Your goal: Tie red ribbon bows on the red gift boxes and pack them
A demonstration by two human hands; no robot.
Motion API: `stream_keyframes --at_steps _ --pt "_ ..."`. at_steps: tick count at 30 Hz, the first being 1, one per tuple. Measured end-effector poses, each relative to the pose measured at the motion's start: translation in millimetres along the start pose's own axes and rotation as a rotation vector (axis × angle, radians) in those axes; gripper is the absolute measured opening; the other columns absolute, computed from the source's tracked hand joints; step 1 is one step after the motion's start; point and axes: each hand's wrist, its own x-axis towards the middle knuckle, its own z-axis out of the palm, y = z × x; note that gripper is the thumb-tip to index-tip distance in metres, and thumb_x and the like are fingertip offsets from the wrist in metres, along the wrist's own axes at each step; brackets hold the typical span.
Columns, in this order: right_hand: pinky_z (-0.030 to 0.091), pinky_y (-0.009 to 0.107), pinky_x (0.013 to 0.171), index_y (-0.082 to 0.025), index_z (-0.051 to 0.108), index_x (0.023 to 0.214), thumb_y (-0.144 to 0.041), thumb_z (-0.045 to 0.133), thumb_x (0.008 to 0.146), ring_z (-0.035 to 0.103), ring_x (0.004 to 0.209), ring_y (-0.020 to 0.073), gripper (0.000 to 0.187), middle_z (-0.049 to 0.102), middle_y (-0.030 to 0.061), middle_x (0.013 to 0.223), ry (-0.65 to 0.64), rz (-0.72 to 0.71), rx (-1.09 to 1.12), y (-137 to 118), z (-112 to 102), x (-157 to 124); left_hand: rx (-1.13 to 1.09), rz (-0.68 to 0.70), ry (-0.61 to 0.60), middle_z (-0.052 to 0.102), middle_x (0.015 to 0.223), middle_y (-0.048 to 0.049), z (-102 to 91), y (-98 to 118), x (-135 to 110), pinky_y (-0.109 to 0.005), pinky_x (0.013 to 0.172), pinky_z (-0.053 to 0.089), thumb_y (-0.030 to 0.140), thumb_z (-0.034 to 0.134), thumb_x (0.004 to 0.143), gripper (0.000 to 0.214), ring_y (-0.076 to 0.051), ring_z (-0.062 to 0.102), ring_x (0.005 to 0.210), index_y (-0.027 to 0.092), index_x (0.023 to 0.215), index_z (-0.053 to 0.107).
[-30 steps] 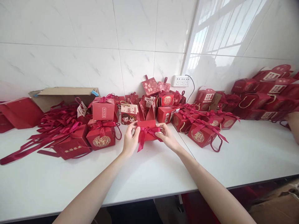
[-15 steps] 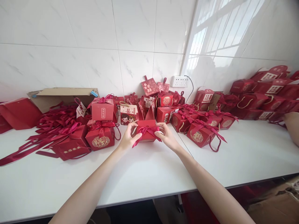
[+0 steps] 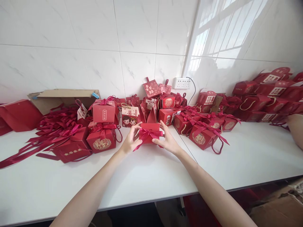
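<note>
A red gift box (image 3: 150, 126) with a crimson ribbon bow (image 3: 148, 134) across its front stands on the white table before me. My left hand (image 3: 131, 138) is at the box's left side, fingers curved and apart, its thumb by the ribbon's lower left tail. On the other side, my right hand (image 3: 168, 138) is open too; its thumb reaches over the box front beneath the right loop of the bow. Neither hand closes round the box. Contact of the rear fingertips with the box cannot be made out.
Finished red boxes with bows (image 3: 101, 143) stand at left, beside a heap of ribbons (image 3: 59, 121) and a cardboard carton (image 3: 66, 93). More boxes (image 3: 204, 136) sit at right, with a tall stack (image 3: 255, 102) farther over. Another person's arm (image 3: 295, 127) shows at the right edge.
My fingers have loosened from the bow's sides and spread apart. My right thumb has slid lower and inward. The box and bow have shifted very slightly.
</note>
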Motion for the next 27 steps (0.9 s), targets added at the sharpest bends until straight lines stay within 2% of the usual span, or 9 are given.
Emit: stream_keyframes --at_steps 5,10,14,16,19,21,23,27 --pt "0.028 0.05 0.108 -0.024 0.012 0.146 -0.045 0.069 0.071 0.025 0.137 0.0278 0.097 0.023 0.0157 0.148 -0.072 -0.014 -0.039 6 -4 1 0.023 0.003 0.0 0.033 0.145 -0.013 1.2 0 0 -0.043 0.098 0.044 0.021 0.059 0.062 0.036 -0.027 0.038 0.132 0.025 0.095 0.044" --pt "0.029 0.051 0.108 -0.025 0.007 0.146 -0.046 0.072 0.068 0.023 0.137 0.0292 0.104 0.022 0.0157 0.148 -0.141 -0.055 -0.085 11 -10 0 0.019 0.015 0.019 0.036 0.144 -0.0136 -0.5 1 0 -0.044 0.097 0.045 0.021 0.061 0.061 0.036 -0.029 0.041 0.13 0.024 0.094 0.046" --pt "0.028 0.053 0.107 -0.024 0.007 0.146 -0.047 0.074 0.065 0.022 0.137 0.0305 0.108 0.023 0.0168 0.147 -0.143 -0.1 -0.172 13 -12 1 -0.011 -0.007 0.011 0.034 0.145 -0.0137 3.1 5 -1 -0.043 0.101 0.041 0.029 0.064 0.067 0.034 -0.027 0.04 0.131 0.023 0.096 0.047" --pt "0.031 0.054 0.106 -0.022 0.008 0.146 -0.048 0.075 0.063 0.026 0.136 0.0316 0.109 0.024 0.0187 0.146 -0.126 -0.126 -0.195 13 -11 1 0.024 -0.035 0.08 0.036 0.144 -0.0136 9.6 8 -1 -0.043 0.102 0.04 0.035 0.063 0.072 0.029 -0.026 0.041 0.13 0.023 0.095 0.048" --pt "0.038 0.055 0.101 -0.021 0.013 0.145 -0.049 0.078 0.059 0.03 0.133 0.0347 0.111 0.027 0.0202 0.143 -0.082 -0.162 -0.218 10 -9 1 0.188 -0.027 0.268 0.044 0.137 -0.0116 21.6 10 -4 -0.04 0.1 0.041 0.038 0.057 0.079 0.018 -0.024 0.041 0.129 0.022 0.084 0.05" --pt "0.045 0.055 0.094 -0.023 0.014 0.144 -0.05 0.078 0.058 0.031 0.132 0.036 0.11 0.028 0.0194 0.143 -0.054 -0.192 -0.212 6 -7 0 0.328 0.08 0.386 0.051 0.127 -0.0103 27.1 12 -6 -0.038 0.097 0.043 0.036 0.055 0.082 0.016 -0.022 0.045 0.124 0.021 0.078 0.05" --pt "0.049 0.053 0.09 -0.025 0.014 0.144 -0.048 0.077 0.06 0.034 0.129 0.0358 0.107 0.029 0.018 0.142 -0.013 -0.237 -0.218 2 -6 -2 0.466 0.27 0.464 0.057 0.109 -0.008 29.1 16 -9 -0.036 0.091 0.047 0.032 0.057 0.083 0.015 -0.019 0.053 0.11 0.021 0.076 0.051" --pt "0.05 0.051 0.09 -0.025 0.015 0.143 -0.044 0.076 0.063 0.039 0.126 0.0343 0.102 0.032 0.0173 0.139 0.095 -0.368 -0.25 -7 -5 -7 0.64 0.734 0.454 0.055 0.077 0.0 28.5 32 -14 -0.03 0.071 0.05 0.016 0.063 0.079 0.012 -0.014 0.056 0.076 0.022 0.078 0.052"
